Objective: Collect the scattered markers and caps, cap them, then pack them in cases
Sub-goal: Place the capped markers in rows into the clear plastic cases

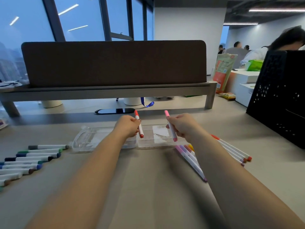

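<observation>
Packing step in hand: left hand (127,128) fingers curled round capped red marker (140,129), right hand (183,127) round pink marker (171,131), clear cases (92,139) just beneath fingers; next calls for lowering both flat inside.
</observation>
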